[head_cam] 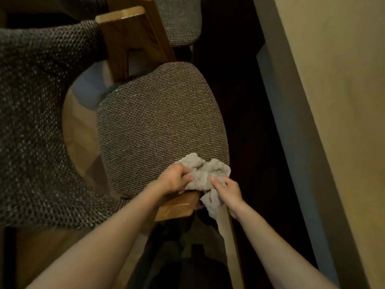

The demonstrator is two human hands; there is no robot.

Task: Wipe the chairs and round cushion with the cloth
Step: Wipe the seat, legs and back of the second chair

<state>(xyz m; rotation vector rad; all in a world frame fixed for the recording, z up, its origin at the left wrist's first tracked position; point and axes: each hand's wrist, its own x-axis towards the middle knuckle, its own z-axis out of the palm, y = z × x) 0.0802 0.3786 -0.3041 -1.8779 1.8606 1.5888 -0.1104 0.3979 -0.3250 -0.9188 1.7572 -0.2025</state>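
**A:** Where do we have the cloth (205,171)?

**B:** It is crumpled on the near right corner of the chair seat (160,124), the grey-brown woven one straight below us. One loose tail of it hangs off the seat's edge, under our right hand (231,194).

**A:** And how are the fingers placed?

**B:** Our left hand (174,178) has its fingers curled into the left side of the bundle, gripping it against the fabric. The right hand's fingers (216,182) are closed on the bundle's near right side. Both hands touch the cloth, and they are close together.

**A:** What lies around the seat?

**B:** A light wooden frame piece (177,205) shows just below our left wrist, at the seat's near edge. At the far end stands the chair's wooden back (123,40). To our left, a dark woven cushion (35,126) with a curved edge fills that side, with a pale floor (79,130) showing between it and the seat. Another grey seat (180,19) sits at the top. To our right run a pale wall (337,105) and its bluish baseboard (291,142).
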